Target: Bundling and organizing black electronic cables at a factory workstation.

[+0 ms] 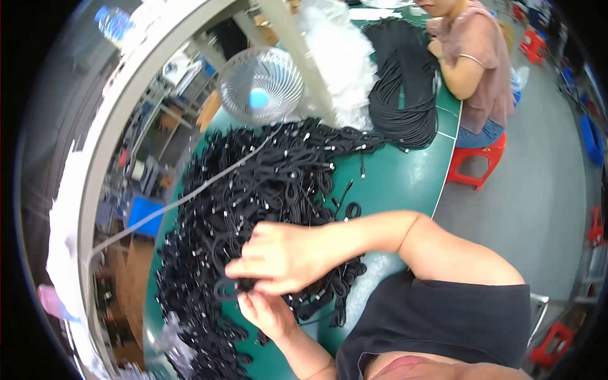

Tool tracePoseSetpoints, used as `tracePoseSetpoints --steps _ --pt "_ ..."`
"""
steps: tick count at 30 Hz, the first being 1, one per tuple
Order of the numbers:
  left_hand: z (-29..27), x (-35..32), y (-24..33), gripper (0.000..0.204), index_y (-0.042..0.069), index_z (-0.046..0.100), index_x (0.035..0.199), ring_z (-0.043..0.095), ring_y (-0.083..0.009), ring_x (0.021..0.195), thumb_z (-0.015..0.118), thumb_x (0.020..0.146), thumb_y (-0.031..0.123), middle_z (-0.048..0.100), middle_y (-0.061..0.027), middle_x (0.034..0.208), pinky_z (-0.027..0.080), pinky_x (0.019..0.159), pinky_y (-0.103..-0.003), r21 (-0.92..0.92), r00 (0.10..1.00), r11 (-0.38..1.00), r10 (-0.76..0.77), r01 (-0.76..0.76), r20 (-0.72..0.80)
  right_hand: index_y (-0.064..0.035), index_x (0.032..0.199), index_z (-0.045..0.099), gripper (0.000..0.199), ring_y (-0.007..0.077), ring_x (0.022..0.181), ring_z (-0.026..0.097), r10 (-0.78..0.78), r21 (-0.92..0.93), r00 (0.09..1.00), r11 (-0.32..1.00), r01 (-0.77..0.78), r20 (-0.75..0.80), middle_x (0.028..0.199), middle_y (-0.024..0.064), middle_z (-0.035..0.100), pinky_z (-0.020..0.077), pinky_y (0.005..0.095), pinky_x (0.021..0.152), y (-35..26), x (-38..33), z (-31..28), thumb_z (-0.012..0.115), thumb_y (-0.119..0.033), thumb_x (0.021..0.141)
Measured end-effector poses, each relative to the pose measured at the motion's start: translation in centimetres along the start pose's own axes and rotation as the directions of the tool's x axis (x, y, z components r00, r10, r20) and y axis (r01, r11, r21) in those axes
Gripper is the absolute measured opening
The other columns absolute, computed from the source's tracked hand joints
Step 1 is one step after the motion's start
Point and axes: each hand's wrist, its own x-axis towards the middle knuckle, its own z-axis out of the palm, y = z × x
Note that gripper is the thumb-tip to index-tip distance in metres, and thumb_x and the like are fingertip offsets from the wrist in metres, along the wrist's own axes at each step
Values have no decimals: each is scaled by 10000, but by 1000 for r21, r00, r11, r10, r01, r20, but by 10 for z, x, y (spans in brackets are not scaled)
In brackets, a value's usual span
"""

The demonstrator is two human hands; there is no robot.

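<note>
Right hand, fingers curled, gripping black cable coil over heaped black cables on green bench; left hand half-curled, fingertips at coil, grip unclear; both hands close together.

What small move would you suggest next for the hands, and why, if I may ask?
Perhaps ease the black cable slightly clear of the cable pile: the right hand and left hand meet at it, and the pile's loops crowd close by.
</note>
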Motion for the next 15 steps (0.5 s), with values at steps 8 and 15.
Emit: tracePoseSetpoints --steps 8,15 --pt "-4 20 -9 271 -19 517 1114 525 -229 1021 463 898 135 540 -140 1121 428 889 -344 -68 994 993 94 -98 -59 -53 959 574 256 211 833 515 2 48 995 999 3 -101 884 75 524 388 351 714 11 -10 23 605 -227 774" --pt "-18 22 0 245 -25 537 1061 564 -131 784 494 886 140 596 -78 947 451 657 -215 186 985 982 4 29 -173 -41 1024 553 321 262 893 513 -98 -41 984 995 93 -150 953 105 533 406 369 746 11 -1 28 610 -151 727"
